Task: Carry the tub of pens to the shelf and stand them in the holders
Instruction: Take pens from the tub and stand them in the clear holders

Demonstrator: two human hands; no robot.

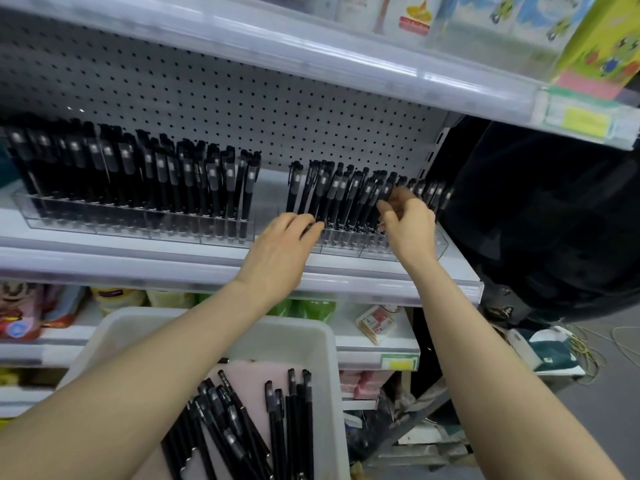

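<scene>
A white tub [325, 344] sits low in front of me with several black pens [242, 427] lying loose in it. On the shelf [207, 268] stand two clear holders: the left holder [138, 226] is packed with upright black pens, and the right holder [440, 242] carries more of them. My left hand [280, 251] reaches to the right holder's left end, its fingertips touching the pens there. My right hand [408, 220] is at the right holder, fingers curled and pinching black pens [384, 192] among the standing ones.
A pegboard back panel [242, 109] rises behind the holders, and an upper shelf [346, 60] with colourful boxes overhangs them. Lower shelves hold packets and a small box [375, 322]. A dark mass [536, 220] fills the right; cords lie on the floor.
</scene>
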